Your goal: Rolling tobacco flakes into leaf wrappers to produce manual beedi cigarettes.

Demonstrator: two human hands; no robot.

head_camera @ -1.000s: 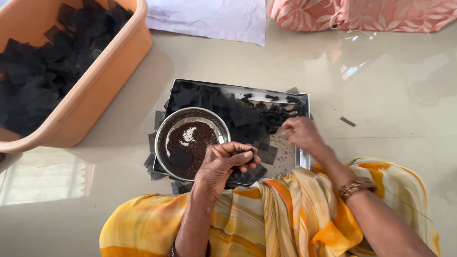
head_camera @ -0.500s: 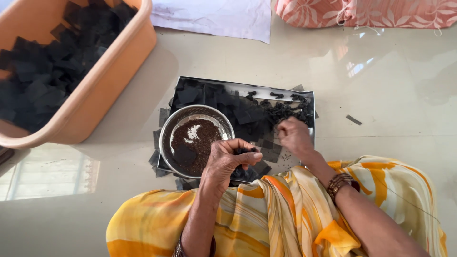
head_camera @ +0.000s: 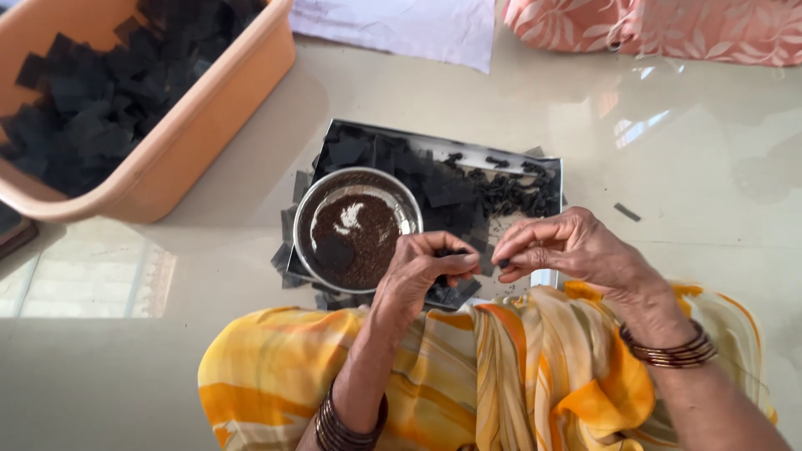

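A flat steel tray (head_camera: pixel 547 164) on the floor holds several black paper squares (head_camera: pixel 439 188) and small rolled black pieces (head_camera: pixel 518 196). A round steel bowl (head_camera: pixel 406 200) of dark brown powder rests on its left part, with one black square lying in the powder. My left hand (head_camera: pixel 422 280) pinches a black paper square just right of the bowl's near rim. My right hand (head_camera: pixel 568 246) is beside it, fingertips pinched on a small dark bit of the same kind, over the tray's near edge.
An orange plastic tub (head_camera: pixel 200 142) full of black squares stands at the upper left. White cloth (head_camera: pixel 401 25) and pink patterned fabric (head_camera: pixel 668 29) lie at the top. Yellow and orange draped cloth (head_camera: pixel 518 384) covers my lap below the tray. A stray black scrap (head_camera: pixel 626 212) lies right of the tray.
My right hand has drawn back from the middle of the tray toward my left hand. The two hands now nearly meet at the tray's near edge.
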